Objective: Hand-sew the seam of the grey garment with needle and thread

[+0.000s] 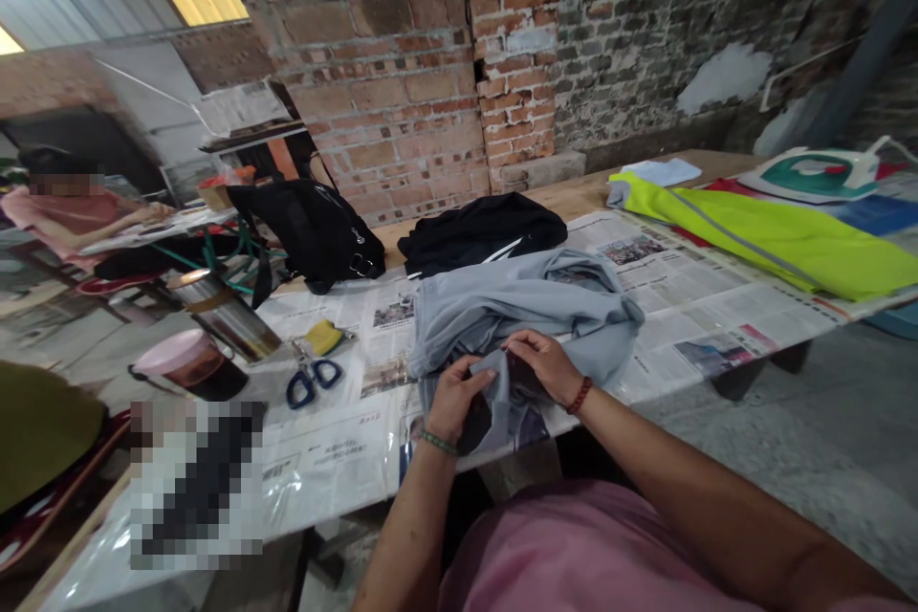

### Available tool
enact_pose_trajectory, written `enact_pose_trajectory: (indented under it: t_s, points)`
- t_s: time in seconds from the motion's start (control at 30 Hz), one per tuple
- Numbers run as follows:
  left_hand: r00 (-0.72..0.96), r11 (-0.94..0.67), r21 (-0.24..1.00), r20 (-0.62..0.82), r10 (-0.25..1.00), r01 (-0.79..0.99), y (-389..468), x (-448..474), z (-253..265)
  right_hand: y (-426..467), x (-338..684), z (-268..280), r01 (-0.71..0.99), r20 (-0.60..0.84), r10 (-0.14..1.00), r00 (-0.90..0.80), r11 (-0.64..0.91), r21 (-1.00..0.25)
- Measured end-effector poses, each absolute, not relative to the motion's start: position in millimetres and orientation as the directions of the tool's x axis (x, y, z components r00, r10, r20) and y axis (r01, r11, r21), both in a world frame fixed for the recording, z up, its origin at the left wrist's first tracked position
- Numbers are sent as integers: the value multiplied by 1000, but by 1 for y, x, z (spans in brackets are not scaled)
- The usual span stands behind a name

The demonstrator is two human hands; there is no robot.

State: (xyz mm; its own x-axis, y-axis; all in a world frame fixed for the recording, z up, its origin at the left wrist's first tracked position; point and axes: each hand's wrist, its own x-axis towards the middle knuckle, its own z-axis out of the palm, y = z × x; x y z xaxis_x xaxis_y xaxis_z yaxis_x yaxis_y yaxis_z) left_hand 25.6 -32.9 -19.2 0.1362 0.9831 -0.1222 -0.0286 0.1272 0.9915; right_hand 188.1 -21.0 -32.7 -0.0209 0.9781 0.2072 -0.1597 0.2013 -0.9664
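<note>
A light grey-blue garment (pixel 531 296) lies bunched on the newspaper-covered table in front of me; its exact kind is hard to tell. My left hand (pixel 457 402) pinches a loose flap of it near the table's front edge. Just to the right, my right hand (pixel 546 365) is closed on the same cloth, thumb and fingertips together. Whether a small item such as a needle sits between those fingertips is too small to make out. Behind the garment rests a folded black piece of clothing (pixel 488 228) with white stripes.
Left of the cloth are blue-handled scissors (pixel 314 382), a yellow item (pixel 324 337), a steel flask (pixel 222 311) and a lidded cup (pixel 192 363). A black bag (pixel 312 234) stands behind. Rightward lie a neon-yellow garment (pixel 767 234) and an iron (pixel 818 174). Another person (pixel 64 210) sits far left.
</note>
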Motion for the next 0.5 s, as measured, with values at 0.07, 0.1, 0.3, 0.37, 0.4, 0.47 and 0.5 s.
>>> enact_pose_trajectory:
  t_s: [0.07,0.1,0.3,0.37,0.4,0.47,0.5]
  points:
    - [125,112,988,-99,987,-102,-33,27,-18,-19,188,-34,-234,185,983,-14,176,-956]
    - [132,98,985,-80,988,-139,-33,27,-17,-18,187,-34,-263,175,984,-9,167,-950]
    - [159,129,956,-89,983,-263,-32,28,-18,-10,179,-16,-306,197,979,46,201,-930]
    - [138,150,940,-112,984,-307,-33,29,-16,-8,174,-7,-328,197,979,45,201,-923]
    - [126,153,932,-117,985,-330,-34,29,-15,-7,171,-3,-345,190,981,47,194,-918]
    - [104,147,920,-116,988,-364,-34,28,-13,-4,165,3,-380,174,983,52,181,-907]
    - [93,138,917,-112,989,-373,-34,27,-12,-2,164,5,-402,167,984,56,176,-899]
